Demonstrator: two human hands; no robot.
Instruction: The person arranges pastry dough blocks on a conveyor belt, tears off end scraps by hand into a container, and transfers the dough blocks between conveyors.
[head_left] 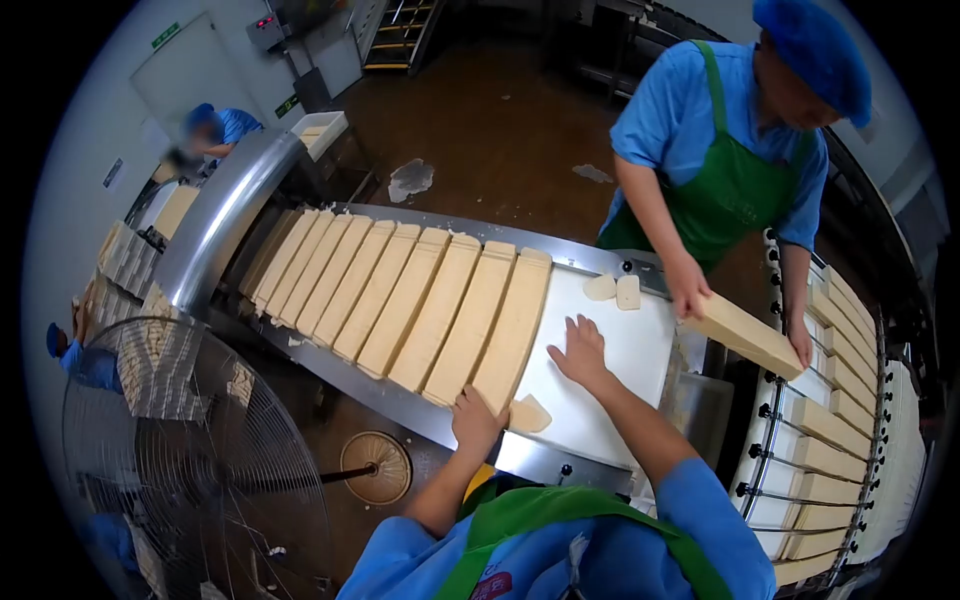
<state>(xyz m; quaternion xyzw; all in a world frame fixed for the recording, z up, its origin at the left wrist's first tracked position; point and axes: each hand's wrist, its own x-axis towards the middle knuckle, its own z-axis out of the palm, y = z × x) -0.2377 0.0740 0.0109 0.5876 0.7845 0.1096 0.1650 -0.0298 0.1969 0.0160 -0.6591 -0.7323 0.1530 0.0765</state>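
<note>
Long pale-yellow blocks (405, 300) lie side by side across a conveyor. At the near end of the rightmost block (516, 325), my left hand (476, 424) has its fingers and thumb closed around the corner. My right hand (582, 352) is spread open, fingers apart and holding nothing, over the white surface (590, 415) just right of that block. A flat pale offcut (530, 414) sits beside my left hand. Two smaller pale offcuts (614, 290) lie at the far edge of the white surface.
Across from me, a co-worker (700, 150) holds another pale block (745, 335) in both hands. More blocks lie on a rack (830, 430) with rods at right. A large caged fan (200, 460) stands at lower left, and a metal hood (235, 220) spans the conveyor's far end.
</note>
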